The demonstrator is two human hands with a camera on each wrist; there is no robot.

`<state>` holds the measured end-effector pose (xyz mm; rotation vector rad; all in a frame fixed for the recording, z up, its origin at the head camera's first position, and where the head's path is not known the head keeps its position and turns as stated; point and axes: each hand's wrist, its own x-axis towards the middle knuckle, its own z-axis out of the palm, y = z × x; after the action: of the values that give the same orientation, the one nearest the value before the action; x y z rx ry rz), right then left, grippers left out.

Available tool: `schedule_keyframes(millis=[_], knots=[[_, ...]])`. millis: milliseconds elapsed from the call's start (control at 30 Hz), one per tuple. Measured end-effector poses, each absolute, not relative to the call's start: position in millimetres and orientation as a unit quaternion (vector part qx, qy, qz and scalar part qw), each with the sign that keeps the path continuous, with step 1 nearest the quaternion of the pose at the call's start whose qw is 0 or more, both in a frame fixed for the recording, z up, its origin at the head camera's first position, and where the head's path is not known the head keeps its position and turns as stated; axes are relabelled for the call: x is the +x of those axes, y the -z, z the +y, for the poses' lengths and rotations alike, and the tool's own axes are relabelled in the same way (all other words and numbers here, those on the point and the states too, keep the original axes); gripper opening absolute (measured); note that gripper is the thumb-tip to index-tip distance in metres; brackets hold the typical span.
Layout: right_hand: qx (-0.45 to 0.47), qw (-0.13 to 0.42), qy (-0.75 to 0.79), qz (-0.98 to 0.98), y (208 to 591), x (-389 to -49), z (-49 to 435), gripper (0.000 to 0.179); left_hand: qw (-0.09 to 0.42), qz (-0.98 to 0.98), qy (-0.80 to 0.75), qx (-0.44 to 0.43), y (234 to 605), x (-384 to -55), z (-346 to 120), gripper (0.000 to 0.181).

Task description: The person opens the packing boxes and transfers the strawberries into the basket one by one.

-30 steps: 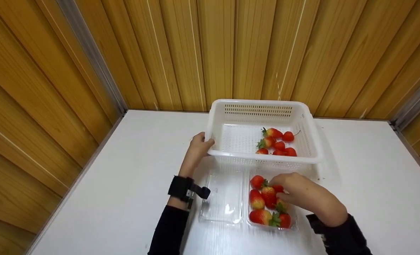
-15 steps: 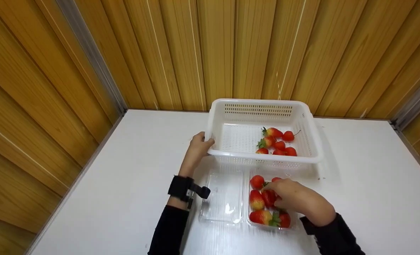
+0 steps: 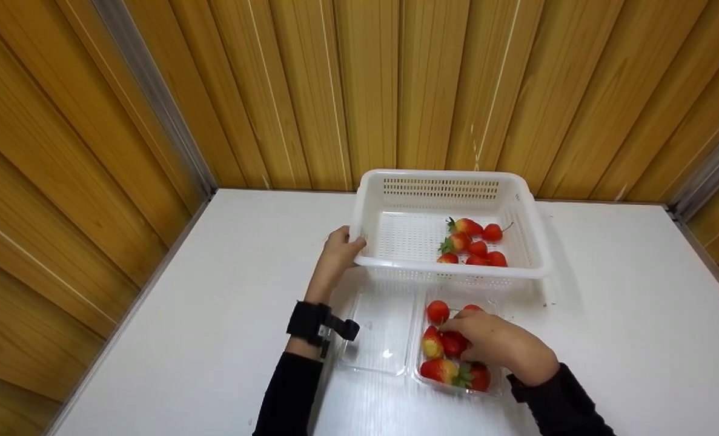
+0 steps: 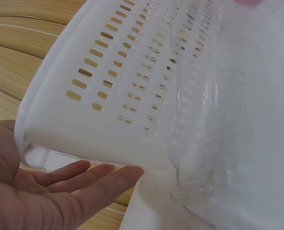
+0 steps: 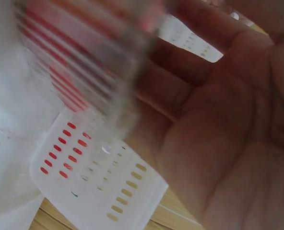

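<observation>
My left hand (image 3: pixel 339 248) grips the near left corner of a white plastic basket (image 3: pixel 450 265). Its thumb lies over the rim; in the left wrist view its fingers (image 4: pixel 108 184) reach along under the basket's wall. My right hand (image 3: pixel 501 342) is over a clear plastic clamshell box (image 3: pixel 420 374) holding several strawberries. Thumb and fingertips pinch a red strawberry (image 3: pixel 454 344) in the box's middle, partly hidden by the hand. Near them lie a red-and-yellow strawberry (image 3: pixel 439 370) and a round red fruit (image 3: pixel 438 311). The right wrist view shows the box's ribbed side blurred.
The box's lid half (image 3: pixel 376 333) lies flat on the left, below my left forearm. Inside the basket, several strawberries (image 3: pixel 456 242) and a stemmed cherry (image 3: pixel 492 232) sit on the right. A white table (image 3: pixel 256 272) meets wood-patterned walls (image 3: pixel 432 91).
My right hand has moved left and slightly nearer, from the box's upper right fruit to its middle. The box has shifted slightly left. My left hand stays on the basket.
</observation>
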<state>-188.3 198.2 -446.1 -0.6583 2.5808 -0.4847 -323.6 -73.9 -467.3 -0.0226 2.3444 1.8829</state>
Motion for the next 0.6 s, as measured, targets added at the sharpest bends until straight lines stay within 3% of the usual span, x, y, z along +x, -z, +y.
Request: schedule_keyframes(millis=[333, 600], knots=[[-0.264, 0.176, 0.157, 0.935, 449.4, -187.8, 199.3, 0.039, 0.066, 0.783, -0.619, -0.007, 465.7, -323.8, -72.7, 0.048], [-0.242, 0.199, 0.168, 0.934, 447.2, -188.5, 198.1, 0.040, 0.066, 0.781, -0.621, -0.009, 467.9, -324.6, -72.4, 0.049]])
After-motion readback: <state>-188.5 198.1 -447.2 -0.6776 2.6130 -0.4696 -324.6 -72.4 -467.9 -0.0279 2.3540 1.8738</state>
